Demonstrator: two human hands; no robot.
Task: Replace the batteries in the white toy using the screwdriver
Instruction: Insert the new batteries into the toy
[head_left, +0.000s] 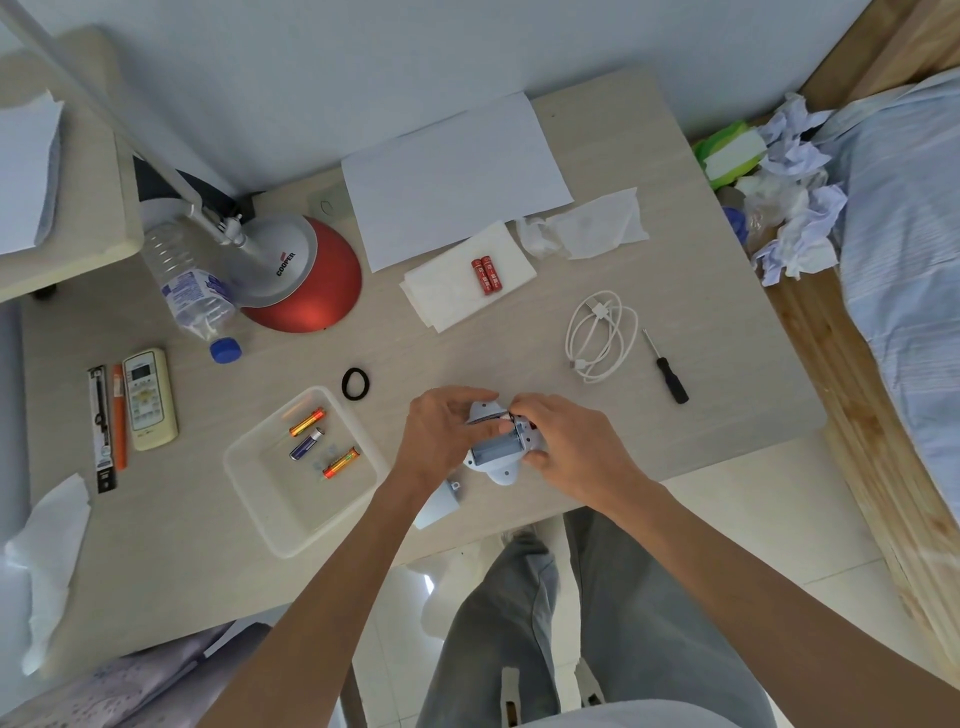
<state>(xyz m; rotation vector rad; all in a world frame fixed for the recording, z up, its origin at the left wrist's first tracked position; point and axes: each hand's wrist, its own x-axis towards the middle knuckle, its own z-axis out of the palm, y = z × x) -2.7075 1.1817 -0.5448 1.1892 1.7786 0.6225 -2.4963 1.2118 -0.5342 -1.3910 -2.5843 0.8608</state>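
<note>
The white toy (500, 451) lies upside down on the table near its front edge, battery compartment open. My left hand (444, 434) grips the toy's left side. My right hand (558, 434) holds its right side and pinches a red battery (506, 415) at the compartment's top end. The removed cover (439, 503) lies just below my left wrist. Two red batteries (487, 275) rest on a folded tissue. A clear tray (270, 499) holds three other batteries (317, 441). The black-handled screwdriver (669, 370) lies alone to the right.
A coiled white cable (600, 335) lies beside the screwdriver. A black hair band (356, 383), a red lamp base (306, 280), a plastic bottle (189, 283), a remote (149, 397) and pens (106, 423) are on the left. Paper sheet (457, 171) at the back.
</note>
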